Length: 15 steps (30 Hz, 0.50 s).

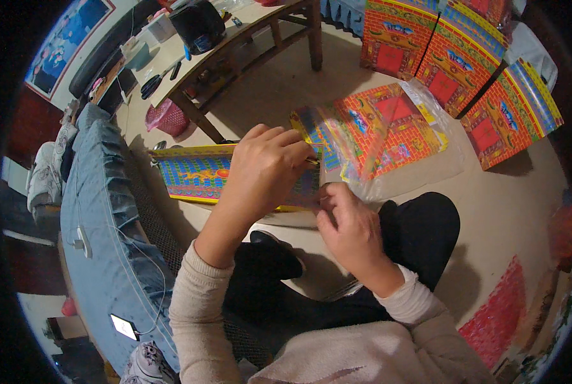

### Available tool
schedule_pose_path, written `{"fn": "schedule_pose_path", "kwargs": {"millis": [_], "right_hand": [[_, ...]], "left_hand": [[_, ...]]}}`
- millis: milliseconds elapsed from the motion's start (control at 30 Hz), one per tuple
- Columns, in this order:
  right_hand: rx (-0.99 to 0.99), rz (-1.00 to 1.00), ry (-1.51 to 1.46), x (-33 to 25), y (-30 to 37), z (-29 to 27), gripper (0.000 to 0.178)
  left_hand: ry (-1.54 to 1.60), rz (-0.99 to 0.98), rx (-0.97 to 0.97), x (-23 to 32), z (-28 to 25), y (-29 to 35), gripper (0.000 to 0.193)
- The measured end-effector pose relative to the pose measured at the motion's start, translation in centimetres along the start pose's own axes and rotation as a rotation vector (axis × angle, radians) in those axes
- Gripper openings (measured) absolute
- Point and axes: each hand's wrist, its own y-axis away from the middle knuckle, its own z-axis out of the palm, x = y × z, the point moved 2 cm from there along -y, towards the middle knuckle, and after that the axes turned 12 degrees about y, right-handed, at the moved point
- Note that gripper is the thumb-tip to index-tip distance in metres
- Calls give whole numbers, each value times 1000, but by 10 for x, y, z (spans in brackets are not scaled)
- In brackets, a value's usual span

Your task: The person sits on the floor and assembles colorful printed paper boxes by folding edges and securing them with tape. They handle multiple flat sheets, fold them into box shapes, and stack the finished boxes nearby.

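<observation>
The box (pixel 199 174) is below the table's (pixel 193 70) near corner, its middle covered by the left hand (pixel 266 160), and I cannot tell whether it touches the floor (pixel 529 211). The left fingers are curled at its right end, beside a small dark thing (pixel 312 161) hard to make out, and their grip is hidden; the right hand (pixel 353 227) has thumb and forefinger nearly together at the lower right corner, but whether they pinch the edge is not clear. Beyond, glossy plastic partly hides a red packet (pixel 398 125).
</observation>
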Motion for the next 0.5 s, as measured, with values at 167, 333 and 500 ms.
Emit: {"fn": "schedule_pose_path", "kwargs": {"millis": [167, 333, 500], "right_hand": [[-70, 118, -24, 0, 0, -6, 35], [-145, 172, 30, -7, -1, -14, 33], [-141, 132, 54, -3, 0, -20, 24]], "left_hand": [[-41, -16, -30, 2, 6, 3, 19], [-46, -21, -39, 3, 6, 7, 19], [-44, -16, -28, 5, 7, 11, 19]]}}
